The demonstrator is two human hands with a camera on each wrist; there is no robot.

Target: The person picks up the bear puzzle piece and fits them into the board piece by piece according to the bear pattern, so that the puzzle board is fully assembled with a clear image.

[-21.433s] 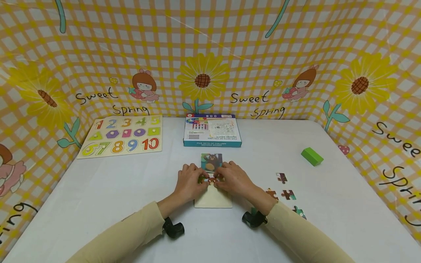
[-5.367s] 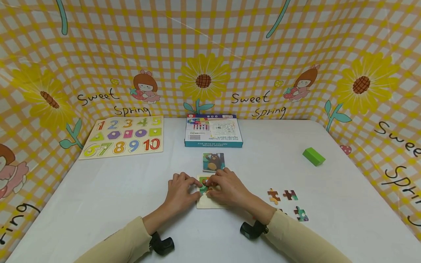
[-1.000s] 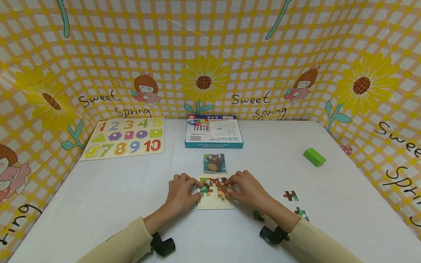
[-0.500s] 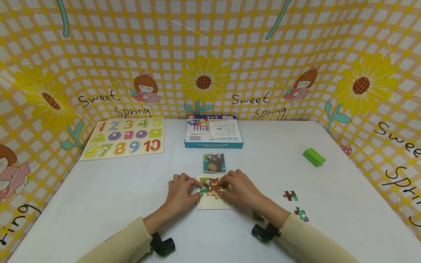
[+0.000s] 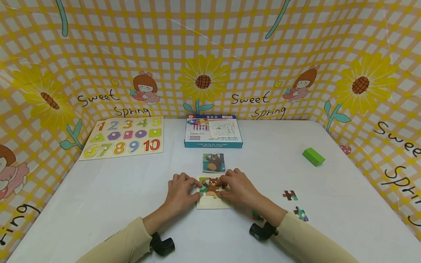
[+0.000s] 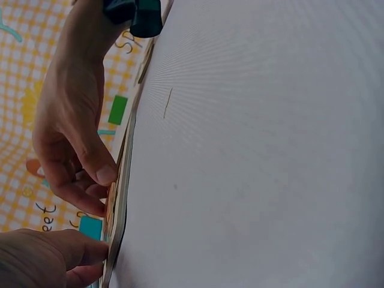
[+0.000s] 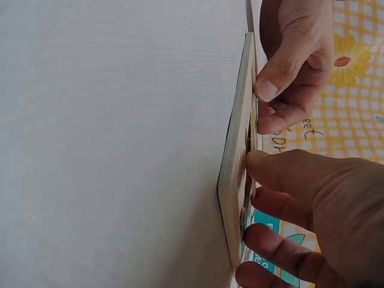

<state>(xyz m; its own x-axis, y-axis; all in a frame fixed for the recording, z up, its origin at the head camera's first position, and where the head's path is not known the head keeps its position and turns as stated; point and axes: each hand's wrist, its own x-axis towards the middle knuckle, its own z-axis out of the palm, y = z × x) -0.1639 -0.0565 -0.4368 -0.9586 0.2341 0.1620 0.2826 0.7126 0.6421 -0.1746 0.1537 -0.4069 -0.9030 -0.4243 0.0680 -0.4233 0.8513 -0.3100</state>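
Note:
A small wooden puzzle board [image 5: 213, 204] lies in the middle of the table, its upper part filled with bear picture pieces. My left hand [image 5: 180, 191] holds the board's left edge between thumb and index finger. Over the board's right side, my right hand [image 5: 241, 188] pinches a brown-and-orange puzzle piece [image 5: 212, 193] at the bear's belly; its fingers partly hide the right-hand pieces. In the right wrist view, the thumb and fingers sit right at the surface of the board [image 7: 231, 168]. Just behind the board lies a bear picture card [image 5: 213, 163].
Two loose puzzle pieces [image 5: 290, 195] lie to the right, and a green one [image 5: 257, 215] shows partly under the right forearm. A green block [image 5: 313, 156] sits farther right. At the back are a teal-edged box [image 5: 213, 144] and a number puzzle board [image 5: 121, 137].
Over the last second my right hand has carried the piece left from the board's right edge to the bear's belly. My left hand has stayed put. Fewer loose pieces lie at right than 21 seconds ago.

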